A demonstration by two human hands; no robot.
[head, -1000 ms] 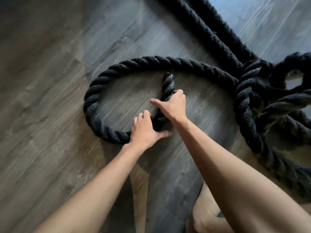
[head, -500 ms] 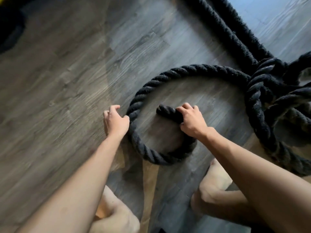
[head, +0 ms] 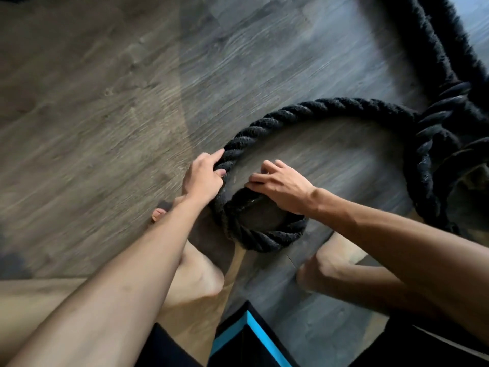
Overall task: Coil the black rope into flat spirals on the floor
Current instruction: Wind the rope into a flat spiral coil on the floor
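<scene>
Left hand gripped the thick black rope, right hand pressed loose-fingered on its end; looked heavy, stiff.

Nothing to read here: no words, labels, brands or numbers showed on the rope, on the wood floor, or on the black shorts with their plain blue stripe.
</scene>
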